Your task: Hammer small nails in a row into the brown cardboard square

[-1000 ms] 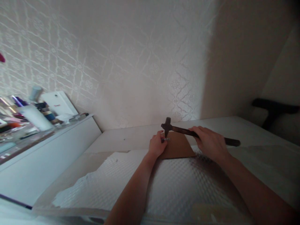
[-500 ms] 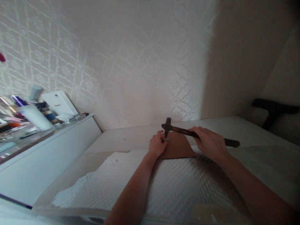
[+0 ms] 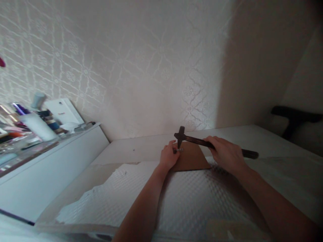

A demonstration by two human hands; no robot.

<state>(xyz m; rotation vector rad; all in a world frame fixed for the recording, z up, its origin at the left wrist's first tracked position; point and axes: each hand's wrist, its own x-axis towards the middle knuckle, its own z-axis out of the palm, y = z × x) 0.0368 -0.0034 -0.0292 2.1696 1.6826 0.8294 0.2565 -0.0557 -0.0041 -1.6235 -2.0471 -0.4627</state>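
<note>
Brown board (image 3: 193, 160), one; one hammer (image 3: 192, 140) gripped by right hand (image 3: 225, 154); left hand (image 3: 168, 157) pinches one nail (image 3: 179, 149).

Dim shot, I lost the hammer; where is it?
Head view, right of centre: the right hand grips the hammer, its head just above the small nail pinched by the left hand, over the brown board.
</note>
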